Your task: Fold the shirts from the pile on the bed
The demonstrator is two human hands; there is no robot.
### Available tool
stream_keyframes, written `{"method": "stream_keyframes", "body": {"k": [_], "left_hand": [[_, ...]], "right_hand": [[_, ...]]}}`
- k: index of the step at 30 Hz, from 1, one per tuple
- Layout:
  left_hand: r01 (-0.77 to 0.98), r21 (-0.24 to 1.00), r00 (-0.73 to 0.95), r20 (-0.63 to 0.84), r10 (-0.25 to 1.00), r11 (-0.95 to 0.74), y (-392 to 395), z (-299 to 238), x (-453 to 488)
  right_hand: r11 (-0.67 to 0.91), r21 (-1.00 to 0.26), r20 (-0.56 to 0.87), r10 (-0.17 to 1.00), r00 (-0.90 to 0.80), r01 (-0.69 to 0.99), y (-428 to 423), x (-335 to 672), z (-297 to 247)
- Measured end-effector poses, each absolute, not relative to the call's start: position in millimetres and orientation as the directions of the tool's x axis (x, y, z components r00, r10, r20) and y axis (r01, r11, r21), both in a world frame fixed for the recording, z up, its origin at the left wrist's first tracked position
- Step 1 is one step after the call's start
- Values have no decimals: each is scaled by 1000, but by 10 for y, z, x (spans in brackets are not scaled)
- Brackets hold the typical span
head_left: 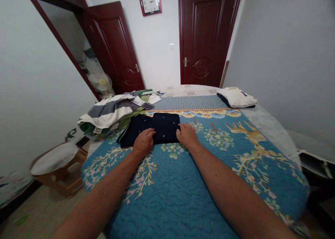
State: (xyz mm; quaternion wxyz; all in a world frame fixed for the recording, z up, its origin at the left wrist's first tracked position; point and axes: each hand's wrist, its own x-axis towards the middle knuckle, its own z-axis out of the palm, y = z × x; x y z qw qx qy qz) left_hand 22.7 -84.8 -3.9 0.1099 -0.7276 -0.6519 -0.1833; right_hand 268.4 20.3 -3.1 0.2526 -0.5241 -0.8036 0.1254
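A dark navy garment (pixel 157 127), partly folded, lies on the blue flowered quilt (pixel 188 183) of a bed. My left hand (pixel 143 142) rests on the garment's near edge with its fingers curled over the cloth. At the garment's right near corner, my right hand (pixel 186 134) grips the fabric with bent fingers. Both forearms reach forward over the quilt.
A heap of loose clothes, striped grey and white on top (pixel 112 113), lies at the bed's left edge. A folded white and dark stack (pixel 237 97) sits at the far right. A wooden stool (pixel 59 169) stands left of the bed. Two dark red doors (pixel 206 36) face me.
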Motion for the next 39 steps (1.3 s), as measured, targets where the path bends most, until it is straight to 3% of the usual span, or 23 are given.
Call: {"method": "stream_keyframes", "body": {"k": [22,29,34,39], "left_hand": [[980,135,72,443,894,-146,-896,-6,218],[993,7,109,358,927,-120,-943,108,284],[993,21,102,294,950,-113,-994,177,327],[996,62,45,195,980,-58,-1047,234,338]], "right_hand": [[443,-476,329,891,-313,760,264,2705,-77],[468,-455,370,873,-317,758,277,2731,-66],[465,-446,367,874,-318,765,262,2737,-85],[466,-517,377,877,-298,718,265,2745,-88]]}}
